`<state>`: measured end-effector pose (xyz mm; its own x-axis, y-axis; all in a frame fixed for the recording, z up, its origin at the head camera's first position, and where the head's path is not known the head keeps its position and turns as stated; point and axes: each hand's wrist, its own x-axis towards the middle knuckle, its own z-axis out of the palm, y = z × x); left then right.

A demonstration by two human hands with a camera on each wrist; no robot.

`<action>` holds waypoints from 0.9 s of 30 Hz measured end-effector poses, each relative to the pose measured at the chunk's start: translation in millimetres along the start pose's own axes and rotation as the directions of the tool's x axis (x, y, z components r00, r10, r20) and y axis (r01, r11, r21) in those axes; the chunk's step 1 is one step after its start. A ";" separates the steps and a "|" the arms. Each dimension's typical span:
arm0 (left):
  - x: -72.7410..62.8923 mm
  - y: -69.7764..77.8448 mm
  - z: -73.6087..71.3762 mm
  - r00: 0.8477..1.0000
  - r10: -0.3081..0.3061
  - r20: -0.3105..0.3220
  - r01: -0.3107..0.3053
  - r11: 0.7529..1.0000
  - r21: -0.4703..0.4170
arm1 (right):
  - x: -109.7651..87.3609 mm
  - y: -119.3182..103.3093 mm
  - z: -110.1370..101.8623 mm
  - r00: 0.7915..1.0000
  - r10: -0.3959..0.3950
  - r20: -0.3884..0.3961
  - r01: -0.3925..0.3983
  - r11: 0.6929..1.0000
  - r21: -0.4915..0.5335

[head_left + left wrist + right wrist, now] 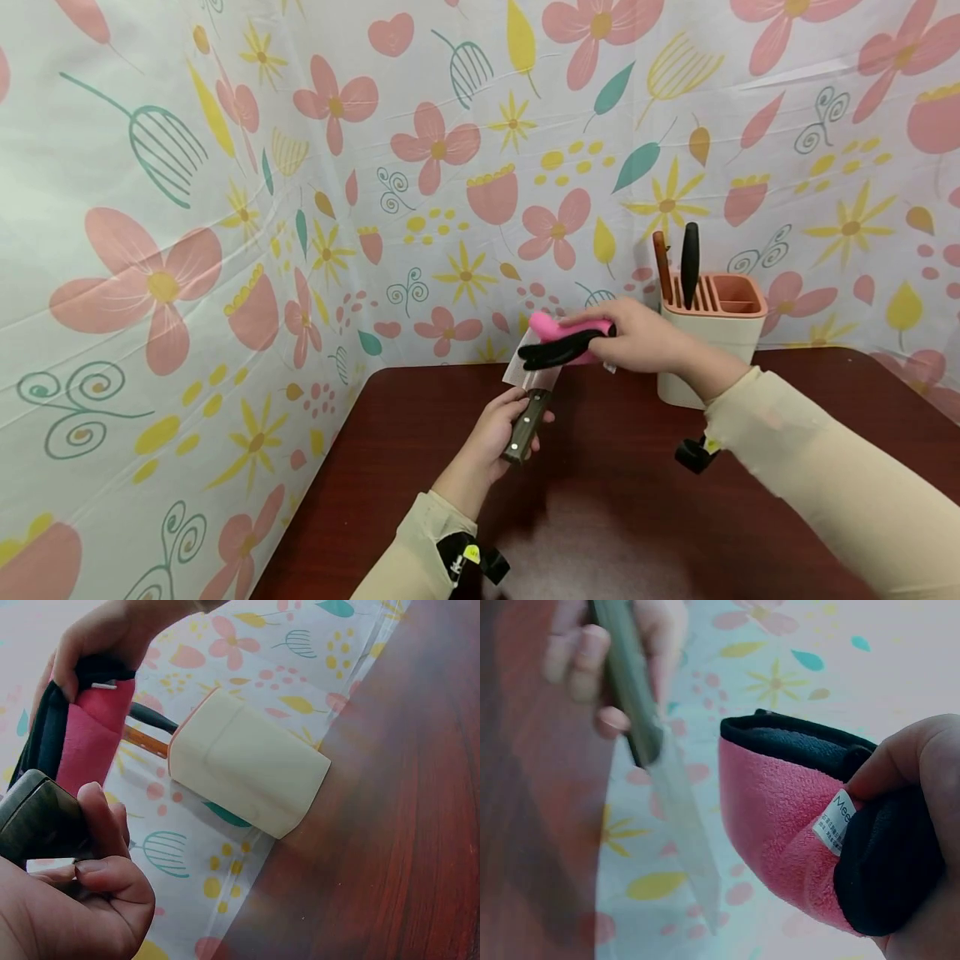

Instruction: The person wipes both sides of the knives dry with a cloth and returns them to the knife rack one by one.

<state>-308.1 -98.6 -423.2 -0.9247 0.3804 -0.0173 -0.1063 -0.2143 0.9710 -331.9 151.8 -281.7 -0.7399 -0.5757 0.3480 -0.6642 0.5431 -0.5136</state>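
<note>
My left hand (491, 433) grips the dark riveted handle of a cleaver (527, 423), its broad blade (516, 367) pointing up and away over the table. A folded pink cloth (780, 817) with black edging and a white label (834, 821) is pinched in my right hand (637, 335). From the head view the cloth overlaps part of the blade. The right wrist view shows the cloth beside the blade, with a gap between them in that view. Most of my left palm is hidden behind the handle.
Behind my right hand stands a cream knife holder (708, 350) with an orange slotted top. A black-handled knife (690, 262) and a brown handle (662, 265) stick up from it. The dark red tabletop (637, 517) meets a flower-patterned sheet (465, 208) at the back and left.
</note>
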 end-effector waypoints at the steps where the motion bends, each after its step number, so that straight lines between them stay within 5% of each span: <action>1: -0.3 0.3 0.4 1.000 0.000 -0.001 0.000 1.000 -0.001 | 3.2 0.7 -4.5 1.000 -0.005 -0.021 0.005 1.000 -0.022; 7: -2.0 1.4 4.2 1.000 0.002 0.000 -0.002 1.000 0.012 | 24.4 7.5 -18.1 0.986 0.064 -0.153 -0.074 0.995 -0.062; 14: -2.4 2.6 7.2 0.999 0.023 0.024 -0.024 1.000 0.019 | 43.7 39.0 2.9 0.956 0.136 -0.261 -0.159 0.985 -0.068; 21: -4.4 3.8 9.3 0.997 0.047 0.066 -0.050 0.998 0.048 | 48.3 68.7 44.2 0.962 0.105 -0.250 -0.150 0.974 -0.169; 27: -4.7 4.4 8.4 0.996 0.058 0.074 -0.063 0.995 0.072 | 47.8 71.5 63.0 0.979 0.089 -0.182 -0.123 0.974 -0.190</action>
<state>-301.1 -93.7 -416.9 -0.8997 0.4328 0.0568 -0.0209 -0.1726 0.9848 -408.1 124.7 -351.1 -0.8028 -0.4048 0.4378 -0.5761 0.7160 -0.3943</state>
